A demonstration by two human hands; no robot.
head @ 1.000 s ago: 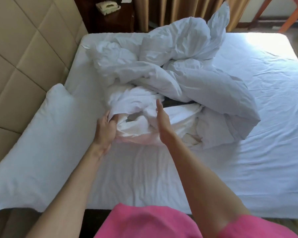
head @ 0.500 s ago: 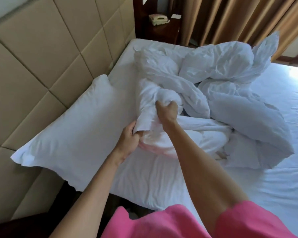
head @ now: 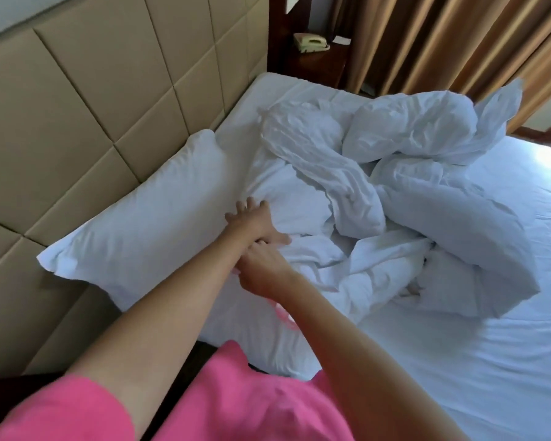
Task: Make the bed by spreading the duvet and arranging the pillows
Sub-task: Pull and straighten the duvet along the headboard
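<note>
A: Where are the hands?
B: The left hand (head: 252,219) reaches forward, fingers spread, resting on the crumpled white fabric duvet (head: 404,198). The right hand (head: 261,270) sits just behind it, fingers curled; whether it pinches cloth I cannot tell.

A: And the duvet?
B: Bunched in a heap ahead and right of the hands, on the white-sheeted bed (head: 477,361).

A: The pillow?
B: The long white pillow (head: 147,230) lies left of the hands, its long axis along the tan padded headboard (head: 77,116).
</note>
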